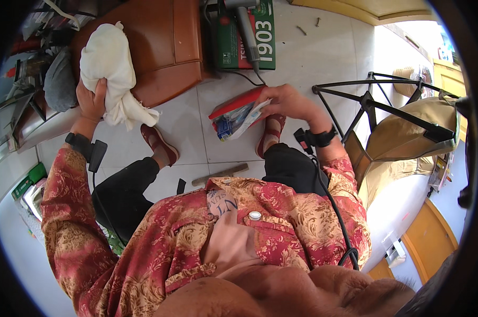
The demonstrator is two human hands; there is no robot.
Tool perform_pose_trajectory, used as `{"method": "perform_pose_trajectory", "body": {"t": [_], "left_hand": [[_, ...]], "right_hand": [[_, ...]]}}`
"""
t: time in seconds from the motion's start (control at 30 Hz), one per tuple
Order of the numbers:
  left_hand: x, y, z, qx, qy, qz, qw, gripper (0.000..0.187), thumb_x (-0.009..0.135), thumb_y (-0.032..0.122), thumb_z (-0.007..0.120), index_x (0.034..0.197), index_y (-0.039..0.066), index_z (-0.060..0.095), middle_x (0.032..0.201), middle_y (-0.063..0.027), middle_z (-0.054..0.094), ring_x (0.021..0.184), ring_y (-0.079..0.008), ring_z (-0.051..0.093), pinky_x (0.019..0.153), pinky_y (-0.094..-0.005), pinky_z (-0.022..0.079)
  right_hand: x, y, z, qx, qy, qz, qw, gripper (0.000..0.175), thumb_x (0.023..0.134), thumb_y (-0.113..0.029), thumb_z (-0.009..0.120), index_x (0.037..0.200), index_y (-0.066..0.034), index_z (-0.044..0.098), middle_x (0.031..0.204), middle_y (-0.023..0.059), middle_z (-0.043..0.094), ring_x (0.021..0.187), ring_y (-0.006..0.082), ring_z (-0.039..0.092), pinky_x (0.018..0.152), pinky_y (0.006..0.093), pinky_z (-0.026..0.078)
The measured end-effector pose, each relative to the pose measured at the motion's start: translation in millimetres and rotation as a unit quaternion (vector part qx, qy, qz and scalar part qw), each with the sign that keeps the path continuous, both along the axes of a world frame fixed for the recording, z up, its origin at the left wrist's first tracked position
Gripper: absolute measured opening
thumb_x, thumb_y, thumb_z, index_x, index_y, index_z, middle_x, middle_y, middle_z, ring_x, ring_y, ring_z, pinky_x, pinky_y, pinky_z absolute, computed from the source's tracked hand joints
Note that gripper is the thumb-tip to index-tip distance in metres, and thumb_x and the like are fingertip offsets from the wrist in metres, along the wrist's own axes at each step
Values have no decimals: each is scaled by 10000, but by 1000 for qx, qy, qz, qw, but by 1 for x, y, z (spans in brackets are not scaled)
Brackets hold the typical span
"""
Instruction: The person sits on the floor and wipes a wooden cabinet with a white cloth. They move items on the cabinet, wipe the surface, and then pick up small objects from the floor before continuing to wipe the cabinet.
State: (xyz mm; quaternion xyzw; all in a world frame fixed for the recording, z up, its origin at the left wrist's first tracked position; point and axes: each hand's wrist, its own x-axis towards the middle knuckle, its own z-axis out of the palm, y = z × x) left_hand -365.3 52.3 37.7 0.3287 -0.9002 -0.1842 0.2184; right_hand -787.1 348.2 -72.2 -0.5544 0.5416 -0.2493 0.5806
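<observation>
At the upper left, my left hand [92,99] grips a bunched white cloth [108,59] with frayed ends, above the edge of a brown wooden cabinet [155,43]. Near the middle, the fingers of my right hand [282,103] pinch the side of an open red-edged bag or box [237,104]. Inside it are packets, among them a blue and yellow one [224,128]. Just behind it, a grey hair dryer [246,35] lies on a green carton [229,45], its cord running down beside the red container.
A grey cloth bundle [60,81] lies left of the white cloth. On the right stands a black folding frame [367,101] with tan fabric [413,126]. A wooden strip [221,174] and two screw-like pieces [301,30] are on the tiled floor. A cable hangs from my right wrist.
</observation>
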Motion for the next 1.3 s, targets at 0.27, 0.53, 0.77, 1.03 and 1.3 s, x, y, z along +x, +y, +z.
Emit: {"method": "perform_pose_trajectory", "body": {"t": [0.27, 0.53, 0.77, 1.03, 1.3], "left_hand": [[20, 3, -9, 46, 1, 49, 998, 429, 891, 171, 587, 1237, -82, 589, 1160, -242, 671, 1080, -401, 651, 961, -400, 483], [86, -13, -28, -94, -144, -42, 984, 452, 909, 152, 591, 1301, -58, 506, 1268, -278, 593, 1127, -456, 603, 963, -500, 472], [108, -6, -35, -385, -180, -166, 890, 407, 978, 173, 567, 1306, 47, 361, 1332, -335, 496, 1089, -562, 543, 893, -680, 432], [135, 7, -32, -347, -235, -155, 895, 421, 977, 175, 572, 1317, 51, 358, 1343, -343, 480, 1118, -566, 535, 938, -677, 428], [141, 9, -32, -368, -242, -162, 883, 412, 972, 161, 577, 1309, 49, 368, 1348, -334, 486, 1133, -573, 530, 944, -681, 425]], "right_hand": [[-23, -2, -16, 81, 59, 152, 983, 446, 744, -164, 798, 1174, -102, 700, 994, 77, 743, 863, 215, 722, 797, 338, 553], [-171, -89, -176, 64, 383, -358, 849, 327, 869, -280, 713, 1114, -62, 715, 1024, 161, 736, 972, 316, 696, 879, 403, 544], [-211, -138, -276, 74, 529, -300, 790, 378, 863, -308, 707, 1164, -84, 667, 1261, 153, 627, 1212, 348, 566, 986, 449, 492], [-249, -162, -273, 70, 621, -339, 703, 226, 946, -223, 556, 1058, -117, 721, 1355, 96, 586, 1262, 309, 538, 965, 465, 494], [-278, -165, -289, 84, 560, -338, 752, 229, 939, -192, 553, 1058, -109, 730, 1232, 76, 628, 1207, 309, 565, 965, 460, 489]]}}
